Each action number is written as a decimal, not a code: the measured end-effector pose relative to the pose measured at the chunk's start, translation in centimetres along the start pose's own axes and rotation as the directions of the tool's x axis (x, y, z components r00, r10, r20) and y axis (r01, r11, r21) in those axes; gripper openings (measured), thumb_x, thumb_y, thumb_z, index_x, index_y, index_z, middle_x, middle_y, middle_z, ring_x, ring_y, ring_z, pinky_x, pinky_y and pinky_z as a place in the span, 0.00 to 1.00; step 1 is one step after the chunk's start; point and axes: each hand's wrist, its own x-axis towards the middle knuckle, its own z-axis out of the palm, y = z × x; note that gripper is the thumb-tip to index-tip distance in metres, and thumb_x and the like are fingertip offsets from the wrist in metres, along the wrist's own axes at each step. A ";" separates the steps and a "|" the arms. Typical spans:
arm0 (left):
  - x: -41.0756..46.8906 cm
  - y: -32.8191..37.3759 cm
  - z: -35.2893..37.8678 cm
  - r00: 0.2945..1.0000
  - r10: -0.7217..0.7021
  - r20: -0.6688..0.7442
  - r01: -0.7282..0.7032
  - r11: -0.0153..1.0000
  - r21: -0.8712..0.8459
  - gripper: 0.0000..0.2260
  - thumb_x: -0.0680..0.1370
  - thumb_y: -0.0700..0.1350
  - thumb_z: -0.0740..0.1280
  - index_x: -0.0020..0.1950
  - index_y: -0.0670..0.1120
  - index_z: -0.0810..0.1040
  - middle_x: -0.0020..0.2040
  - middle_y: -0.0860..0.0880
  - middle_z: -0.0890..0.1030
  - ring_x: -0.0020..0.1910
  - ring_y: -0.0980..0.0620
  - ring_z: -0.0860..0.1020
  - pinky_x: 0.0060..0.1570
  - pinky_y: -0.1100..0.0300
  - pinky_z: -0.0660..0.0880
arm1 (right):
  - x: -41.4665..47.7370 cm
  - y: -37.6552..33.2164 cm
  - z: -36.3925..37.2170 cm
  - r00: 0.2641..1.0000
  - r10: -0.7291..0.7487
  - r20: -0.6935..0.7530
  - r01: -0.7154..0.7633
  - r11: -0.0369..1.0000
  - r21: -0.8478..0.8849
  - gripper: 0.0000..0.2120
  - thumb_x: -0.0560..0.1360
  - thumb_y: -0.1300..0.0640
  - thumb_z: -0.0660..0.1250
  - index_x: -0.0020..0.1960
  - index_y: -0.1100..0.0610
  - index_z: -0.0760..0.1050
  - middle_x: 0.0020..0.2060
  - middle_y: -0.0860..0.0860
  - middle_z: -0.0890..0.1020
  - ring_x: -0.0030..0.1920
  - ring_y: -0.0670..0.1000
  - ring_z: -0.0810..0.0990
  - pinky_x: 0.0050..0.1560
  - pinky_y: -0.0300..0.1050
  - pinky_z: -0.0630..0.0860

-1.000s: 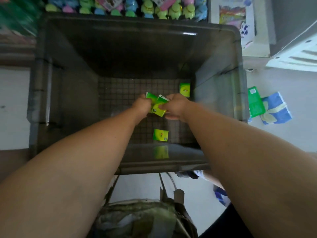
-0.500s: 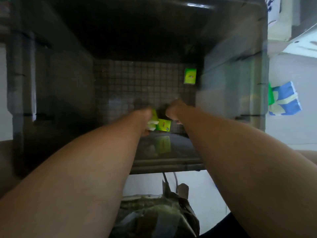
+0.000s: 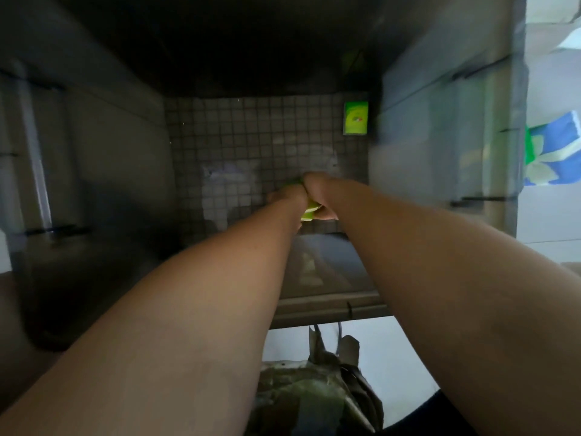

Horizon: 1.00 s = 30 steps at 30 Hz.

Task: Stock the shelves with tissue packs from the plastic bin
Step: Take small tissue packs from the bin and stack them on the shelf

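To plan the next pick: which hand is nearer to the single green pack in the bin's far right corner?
Right. The right hand lies on the near side of the green pack, slightly to its left; the left hand sits further left, touching the right one.

No legible text, number or brand name. Small green tissue pack (image 3: 355, 118), flat on the grid floor in the far right corner of the dark translucent plastic bin (image 3: 440, 136): printed face carries a yellow-green oval with a small red-and-white mark at its centre; blurred, letters not resolvable. Second green pack (image 3: 309, 214), gripped between left hand (image 3: 287, 196) and right hand (image 3: 319, 193): only slivers show, print unreadable. Blue-and-white package (image 3: 562, 133) outside the bin, right side: pattern only.
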 end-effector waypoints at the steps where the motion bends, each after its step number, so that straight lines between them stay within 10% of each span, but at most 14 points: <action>1: -0.4 0.3 -0.2 0.999 0.011 -0.034 -0.012 0.999 -0.041 0.15 0.77 0.50 0.63 0.60 0.44 0.76 0.54 0.46 0.79 0.51 0.47 0.79 0.45 0.57 0.76 | 0.5 -0.2 0.0 1.000 -0.010 0.003 0.010 1.000 0.017 0.14 0.79 0.56 0.53 0.49 0.62 0.75 0.59 0.62 0.79 0.57 0.62 0.80 0.59 0.61 0.77; 9: -1.5 3.6 0.3 0.982 0.189 0.027 -0.183 0.973 -0.137 0.17 0.76 0.57 0.64 0.57 0.46 0.79 0.55 0.45 0.82 0.49 0.47 0.81 0.41 0.57 0.77 | -0.9 -2.3 -2.7 0.982 -0.054 -0.183 0.094 0.971 0.218 0.16 0.81 0.49 0.54 0.52 0.59 0.74 0.51 0.60 0.79 0.54 0.61 0.81 0.54 0.60 0.80; 15: -1.1 8.8 0.6 0.933 0.353 -0.068 -0.359 0.906 -0.223 0.21 0.70 0.59 0.71 0.50 0.43 0.76 0.51 0.42 0.80 0.46 0.44 0.81 0.49 0.48 0.81 | 1.6 -3.9 -6.6 0.736 -0.230 -0.636 0.294 0.956 -0.004 0.19 0.81 0.52 0.56 0.65 0.63 0.73 0.64 0.63 0.75 0.65 0.62 0.73 0.62 0.48 0.69; 24: 0.7 13.1 4.1 0.928 0.340 0.155 -0.302 0.926 -0.226 0.14 0.79 0.57 0.61 0.53 0.47 0.76 0.45 0.49 0.81 0.39 0.55 0.77 0.36 0.62 0.70 | 4.0 -5.6 -8.8 0.802 -0.166 -0.574 0.330 0.923 0.195 0.26 0.84 0.46 0.45 0.72 0.61 0.66 0.68 0.63 0.71 0.68 0.62 0.70 0.69 0.53 0.64; 30: 2.5 13.6 6.0 0.895 0.367 0.254 -0.304 0.918 -0.256 0.15 0.78 0.58 0.62 0.50 0.49 0.80 0.48 0.47 0.83 0.48 0.50 0.80 0.49 0.59 0.76 | 5.0 -5.8 -9.0 0.824 -0.126 -0.552 0.307 0.919 0.248 0.31 0.83 0.41 0.42 0.70 0.60 0.70 0.66 0.62 0.74 0.65 0.61 0.73 0.66 0.54 0.67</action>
